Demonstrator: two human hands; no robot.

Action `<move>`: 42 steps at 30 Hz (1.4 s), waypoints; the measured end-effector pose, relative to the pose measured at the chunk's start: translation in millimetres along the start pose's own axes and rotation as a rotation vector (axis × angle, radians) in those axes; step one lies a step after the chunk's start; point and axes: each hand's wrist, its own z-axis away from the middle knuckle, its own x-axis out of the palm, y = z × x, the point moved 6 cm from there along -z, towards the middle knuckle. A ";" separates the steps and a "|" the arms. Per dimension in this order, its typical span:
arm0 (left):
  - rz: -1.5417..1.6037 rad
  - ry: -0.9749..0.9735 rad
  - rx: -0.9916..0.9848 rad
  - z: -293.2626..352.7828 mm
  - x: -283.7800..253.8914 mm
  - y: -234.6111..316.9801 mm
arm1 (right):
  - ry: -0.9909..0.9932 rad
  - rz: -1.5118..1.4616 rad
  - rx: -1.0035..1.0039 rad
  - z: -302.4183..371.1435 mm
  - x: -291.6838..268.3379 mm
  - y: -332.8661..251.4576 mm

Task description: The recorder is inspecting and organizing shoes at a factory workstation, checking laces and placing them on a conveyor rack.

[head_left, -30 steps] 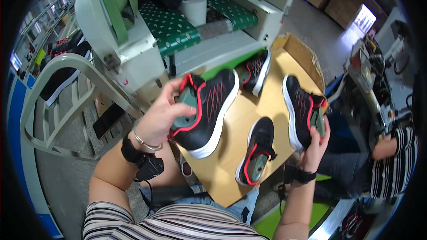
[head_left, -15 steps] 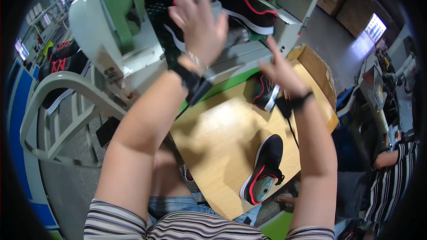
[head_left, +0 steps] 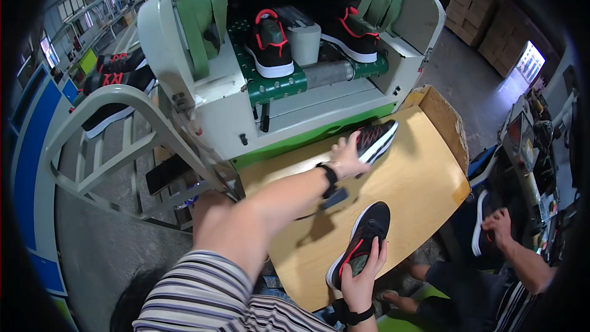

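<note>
Two black sports shoes with red trim and white soles are on the pale wooden tabletop [head_left: 289,209]. My left hand [head_left: 348,158] reaches across and grips the heel end of the farther shoe [head_left: 376,138], whose toe points to the far right. Closer to me, my right hand [head_left: 365,273] holds the nearer shoe [head_left: 371,224] at its collar, fingers along the side. A dark green form fills part of this shoe's opening. Both wrists carry black bands, and a small black box dangles by the left one.
Beyond the tabletop stands a white machine [head_left: 215,120] with a green perforated belt [head_left: 279,91], bearing a left shoe [head_left: 270,49] and a right shoe [head_left: 356,38]. A grey metal rack [head_left: 110,95] with more shoes is at left. Another person's hand [head_left: 499,224] holds a shoe at right.
Both hands have come down from in front of the machine onto the two tabletop shoes. The farther shoe has turned, and the machine's two shoes now show fully.
</note>
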 end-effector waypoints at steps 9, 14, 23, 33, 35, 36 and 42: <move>-0.476 0.104 0.567 287.0 -109.1 -75.2 | 0.080 0.022 -0.053 3.8 -8.2 -1.3; 0.343 -0.178 0.171 287.7 -79.0 -98.5 | 0.185 0.017 -0.049 8.6 -9.5 -5.1; 0.334 0.049 0.214 263.5 -76.8 -60.6 | 0.210 -0.007 -0.063 7.5 -5.7 12.4; -0.651 0.029 0.631 210.2 -66.2 18.5 | 0.192 -0.015 -0.092 8.4 -5.4 14.4; -0.597 0.007 0.669 208.1 -63.0 8.0 | 0.191 -0.023 -0.096 8.2 -5.8 13.3; -0.638 0.012 0.624 208.1 -65.1 5.5 | 0.195 -0.023 -0.096 8.8 -5.5 13.7; -0.198 -0.018 0.547 192.4 -75.9 -28.1 | 0.206 -0.023 -0.097 7.6 -6.1 13.9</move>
